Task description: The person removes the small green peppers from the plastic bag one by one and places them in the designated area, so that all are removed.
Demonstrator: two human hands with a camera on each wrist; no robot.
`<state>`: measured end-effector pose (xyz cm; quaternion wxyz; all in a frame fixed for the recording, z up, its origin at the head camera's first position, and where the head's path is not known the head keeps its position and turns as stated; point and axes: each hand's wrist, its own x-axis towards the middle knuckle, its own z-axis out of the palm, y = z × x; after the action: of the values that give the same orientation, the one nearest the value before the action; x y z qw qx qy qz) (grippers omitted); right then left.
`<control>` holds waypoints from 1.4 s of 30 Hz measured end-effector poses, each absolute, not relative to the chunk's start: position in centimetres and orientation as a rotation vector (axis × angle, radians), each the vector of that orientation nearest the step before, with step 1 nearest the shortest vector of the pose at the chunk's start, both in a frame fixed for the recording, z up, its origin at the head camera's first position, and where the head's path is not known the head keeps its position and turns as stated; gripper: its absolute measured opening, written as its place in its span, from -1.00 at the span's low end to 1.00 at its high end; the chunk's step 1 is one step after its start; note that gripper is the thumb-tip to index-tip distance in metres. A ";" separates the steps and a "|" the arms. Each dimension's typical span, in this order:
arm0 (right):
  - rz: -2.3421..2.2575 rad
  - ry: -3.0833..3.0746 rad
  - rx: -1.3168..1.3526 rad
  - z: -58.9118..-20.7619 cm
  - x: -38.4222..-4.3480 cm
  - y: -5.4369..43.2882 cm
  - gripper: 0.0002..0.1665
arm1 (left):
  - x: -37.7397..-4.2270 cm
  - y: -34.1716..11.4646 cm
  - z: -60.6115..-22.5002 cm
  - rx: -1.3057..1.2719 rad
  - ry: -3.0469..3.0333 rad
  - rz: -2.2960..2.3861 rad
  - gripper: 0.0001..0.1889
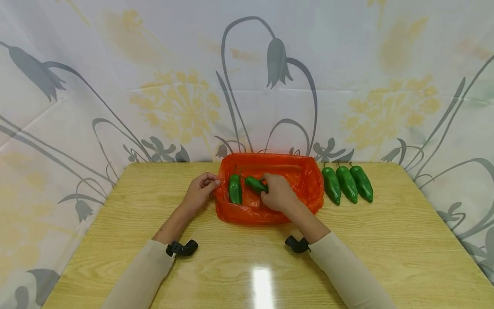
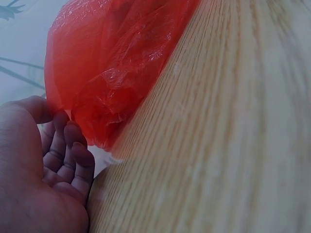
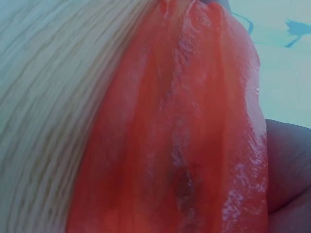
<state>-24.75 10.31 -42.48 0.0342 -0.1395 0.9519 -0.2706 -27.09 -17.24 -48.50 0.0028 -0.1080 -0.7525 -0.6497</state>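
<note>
The right hand [image 1: 278,192] reaches into the red bag [image 1: 252,216] and grips a green pepper [image 1: 254,184], whose stem end points up and to the left. Left of that pepper, also inside the bag, more green [image 1: 234,189] stands against the left side; whether it is one pepper or two is hard to tell. The left hand [image 1: 200,186] pinches the bag's left edge between thumb and forefinger, other fingers loosely curled. Just right of the bag, three peppers [image 1: 346,184] lie side by side on the tabletop [image 1: 231,262], stems toward the patterned cloth [image 1: 173,86] behind. In the right wrist view, the bag's wall hides the held pepper.
</note>
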 end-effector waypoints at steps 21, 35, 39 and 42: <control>-1.002 2.903 -0.398 -41.4 -24.2 12.3 -0.47 | -27.0 -17.3 -48.5 -0.331 -2.359 -2.043 -0.81; -1.121 2.927 -0.438 -41.6 -23.7 13.1 -0.54 | -27.2 -17.3 -48.4 -0.352 -2.376 -2.036 -0.78; -1.176 2.935 -0.440 -41.6 -23.6 13.1 -0.57 | -27.2 -17.3 -48.5 -0.352 -2.368 -2.045 -0.78; -1.226 2.931 -0.444 -41.5 -23.3 13.1 -0.59 | -27.2 -17.3 -48.7 -0.343 -2.364 -2.056 -0.77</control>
<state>-23.35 13.07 -41.47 -0.0332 -0.1384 0.9132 -0.3820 -27.16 -17.31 -48.74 -0.0053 -0.1087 -0.7501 -0.6523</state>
